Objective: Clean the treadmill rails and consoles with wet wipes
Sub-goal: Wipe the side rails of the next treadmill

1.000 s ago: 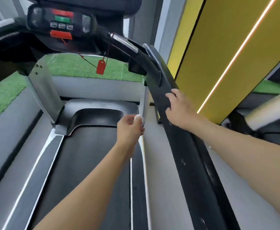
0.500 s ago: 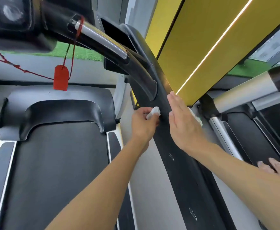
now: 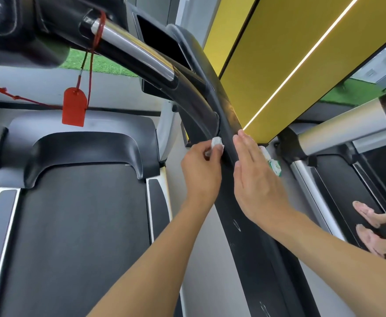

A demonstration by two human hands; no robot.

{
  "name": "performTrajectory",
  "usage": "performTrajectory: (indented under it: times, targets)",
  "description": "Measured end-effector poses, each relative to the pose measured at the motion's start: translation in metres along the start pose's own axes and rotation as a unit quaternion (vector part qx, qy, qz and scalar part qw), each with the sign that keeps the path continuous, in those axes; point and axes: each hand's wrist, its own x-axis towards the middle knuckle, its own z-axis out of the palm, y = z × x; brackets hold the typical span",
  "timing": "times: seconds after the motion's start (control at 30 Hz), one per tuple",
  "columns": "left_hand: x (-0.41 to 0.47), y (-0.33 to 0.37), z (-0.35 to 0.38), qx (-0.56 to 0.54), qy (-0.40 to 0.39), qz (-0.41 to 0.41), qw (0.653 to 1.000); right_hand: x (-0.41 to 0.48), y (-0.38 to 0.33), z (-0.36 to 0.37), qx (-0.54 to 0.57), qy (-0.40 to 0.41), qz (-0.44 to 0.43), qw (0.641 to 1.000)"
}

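Single head cam, wide-angle, faces fwd/down, close above rail [image 3: 252, 259].

Both bare forearms are raised from the bottom edge toward frame centre. The left hand [image 3: 201, 177] is curled, with a small white folded wet wipe [image 3: 216, 142] pinched at its fingertips. The right hand [image 3: 256, 179] is held flat beside it, fingers straight.

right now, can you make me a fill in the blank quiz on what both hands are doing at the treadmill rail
1. The left hand pinches a white ____ against the black rail.
2. The right hand rests on the rail with its fingers ____, not curled.
3. The hanging tag is ____.
Missing words: wipe; straight; red.
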Motion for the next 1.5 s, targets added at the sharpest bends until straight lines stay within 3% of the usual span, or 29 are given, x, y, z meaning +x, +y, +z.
performTrajectory:
  times: [0.2, 0.37, 0.73, 0.93, 1.5]
  targets:
    - [-0.003, 0.002, 0.002, -0.047, 0.009, 0.005, 0.999, -0.001, -0.001, -0.001, 0.013, 0.001, 0.002, 1.0]
    - [0.005, -0.015, 0.001, -0.04, 0.028, -0.06, 0.997, -0.001, -0.001, -0.001, 0.011, -0.004, 0.0, 1.0]
    - [0.01, -0.031, -0.001, -0.034, -0.003, -0.085, 0.996, 0.0, 0.001, 0.0, 0.012, -0.002, 0.0, 1.0]
    - [0.034, -0.036, -0.002, -0.034, 0.03, -0.158, 0.986, 0.0, -0.001, 0.0, -0.002, -0.008, 0.004, 1.0]
    - [-0.008, -0.01, 0.007, -0.107, 0.024, -0.018, 0.994, 0.0, 0.0, 0.002, 0.0, 0.004, -0.002, 1.0]
